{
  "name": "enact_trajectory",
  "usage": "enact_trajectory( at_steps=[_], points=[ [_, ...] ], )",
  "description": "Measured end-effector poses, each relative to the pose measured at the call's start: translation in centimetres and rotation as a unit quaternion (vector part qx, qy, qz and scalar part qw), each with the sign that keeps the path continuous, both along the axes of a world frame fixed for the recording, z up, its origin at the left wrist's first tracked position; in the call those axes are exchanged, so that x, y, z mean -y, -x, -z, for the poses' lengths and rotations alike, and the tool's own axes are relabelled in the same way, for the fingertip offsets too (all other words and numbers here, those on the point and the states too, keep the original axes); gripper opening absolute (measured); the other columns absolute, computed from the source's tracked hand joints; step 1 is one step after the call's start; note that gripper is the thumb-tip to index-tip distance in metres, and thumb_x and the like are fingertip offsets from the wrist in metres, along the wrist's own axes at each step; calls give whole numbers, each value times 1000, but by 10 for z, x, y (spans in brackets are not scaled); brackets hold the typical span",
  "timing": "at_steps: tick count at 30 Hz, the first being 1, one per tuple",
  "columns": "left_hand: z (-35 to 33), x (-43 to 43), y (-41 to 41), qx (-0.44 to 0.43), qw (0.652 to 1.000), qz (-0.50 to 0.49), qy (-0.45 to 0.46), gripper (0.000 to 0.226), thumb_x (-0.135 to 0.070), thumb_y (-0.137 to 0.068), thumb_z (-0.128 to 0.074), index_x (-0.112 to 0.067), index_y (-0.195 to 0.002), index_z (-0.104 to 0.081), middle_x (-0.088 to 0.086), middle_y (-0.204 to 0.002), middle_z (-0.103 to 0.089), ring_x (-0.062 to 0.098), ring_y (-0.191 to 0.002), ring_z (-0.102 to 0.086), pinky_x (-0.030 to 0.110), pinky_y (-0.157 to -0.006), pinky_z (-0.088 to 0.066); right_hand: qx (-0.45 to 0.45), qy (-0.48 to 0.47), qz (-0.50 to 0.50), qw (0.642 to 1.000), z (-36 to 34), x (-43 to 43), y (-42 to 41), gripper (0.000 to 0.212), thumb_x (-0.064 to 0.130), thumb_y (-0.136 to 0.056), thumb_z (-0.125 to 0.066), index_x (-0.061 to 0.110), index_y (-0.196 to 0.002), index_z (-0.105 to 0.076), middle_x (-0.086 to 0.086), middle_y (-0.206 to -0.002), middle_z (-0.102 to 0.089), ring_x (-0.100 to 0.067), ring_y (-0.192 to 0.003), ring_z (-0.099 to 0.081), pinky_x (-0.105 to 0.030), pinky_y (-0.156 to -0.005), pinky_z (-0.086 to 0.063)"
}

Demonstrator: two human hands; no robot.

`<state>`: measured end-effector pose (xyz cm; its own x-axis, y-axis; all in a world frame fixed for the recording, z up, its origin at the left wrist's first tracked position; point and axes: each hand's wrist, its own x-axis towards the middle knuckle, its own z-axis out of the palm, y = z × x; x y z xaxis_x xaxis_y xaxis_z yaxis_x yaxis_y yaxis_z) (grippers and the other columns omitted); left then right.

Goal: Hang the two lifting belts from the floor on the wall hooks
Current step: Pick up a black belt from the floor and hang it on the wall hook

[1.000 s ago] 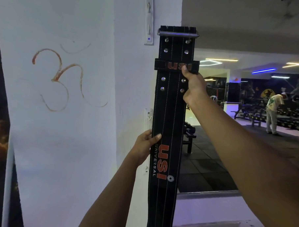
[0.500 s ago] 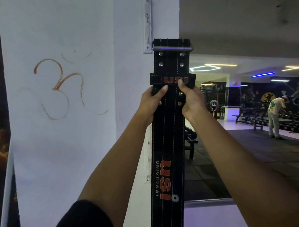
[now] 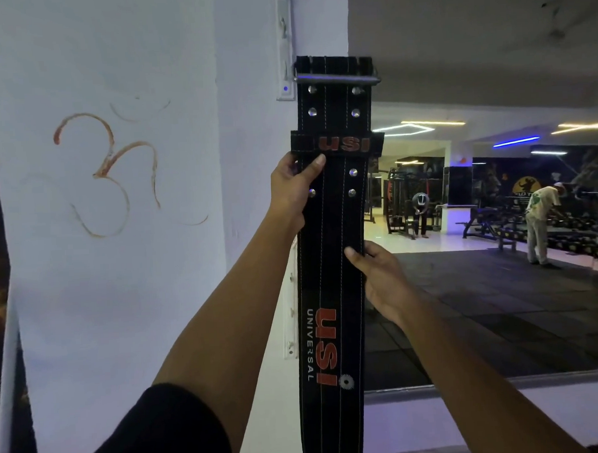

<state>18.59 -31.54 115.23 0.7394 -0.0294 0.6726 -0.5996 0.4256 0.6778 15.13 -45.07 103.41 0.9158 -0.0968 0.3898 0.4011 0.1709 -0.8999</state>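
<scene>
A long black lifting belt [image 3: 333,259] with an orange logo hangs upright in front of the white pillar's corner, its metal buckle [image 3: 335,77] at the top. My left hand [image 3: 294,189] grips the belt's left edge just under the logo loop. My right hand [image 3: 378,277] holds the right edge lower down, thumb on the front. A white hook rail [image 3: 284,49] runs up the pillar just left of the buckle; another white hook rail [image 3: 289,315] shows lower, partly behind the belt. Whether the buckle sits on a hook is hidden. No second belt is in view.
A white wall [image 3: 122,302] with an orange painted symbol fills the left. To the right, a mirror or opening shows a gym floor with benches, machines and two people [image 3: 539,222] far off. A ledge [image 3: 503,381] runs below it.
My right hand slid down from beside the logo loop to the belt's right edge lower down. My left hand stays near the loop. The belt has shifted little.
</scene>
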Motion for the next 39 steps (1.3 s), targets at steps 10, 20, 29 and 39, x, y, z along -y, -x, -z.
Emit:
enact_trajectory(
  at_steps=[10, 20, 29, 39],
  points=[
    [0, -5, -1, -8, 1000, -5, -1, 15, -10, -85, -65, -18, -98, -63, 1, -97, -68, 22, -97, -66, 34, -78, -56, -22, -69, 23, 997, 21, 4, -2, 40, 4, -86, -59, 7, -126, -54, -16, -131, -58, -33, -121, -56, -59, -102, -43],
    [8, -9, -10, -20, 1000, -8, 11, 16, -11, -84, -66, -20, -97, -63, 3, -102, -68, 26, -103, -65, 38, -80, -55, -48, -13, 12, 999, 42, 2, 7, 37, 2, -84, -61, 19, -116, -60, -12, -123, -63, -27, -113, -59, -55, -103, -42],
    [21, -9, -16, -9, 1000, 7, 5, 23, -9, -84, -65, -12, -106, -62, 7, -102, -69, 25, -97, -67, 34, -75, -57, 74, -37, 50, 995, -87, -18, -5, 50, 38, -81, -68, 11, -121, -57, -8, -120, -65, -26, -114, -61, -39, -92, -51],
    [25, -27, -19, -7, 996, 42, -80, 40, -18, -87, -62, -13, -126, -50, 8, -122, -62, 30, -112, -61, 43, -87, -53, 77, 9, 101, 992, -157, -22, -5, 8, 17, -78, -73, 14, -83, -67, -7, -92, -71, -28, -96, -67, -46, -85, -56]
  ],
)
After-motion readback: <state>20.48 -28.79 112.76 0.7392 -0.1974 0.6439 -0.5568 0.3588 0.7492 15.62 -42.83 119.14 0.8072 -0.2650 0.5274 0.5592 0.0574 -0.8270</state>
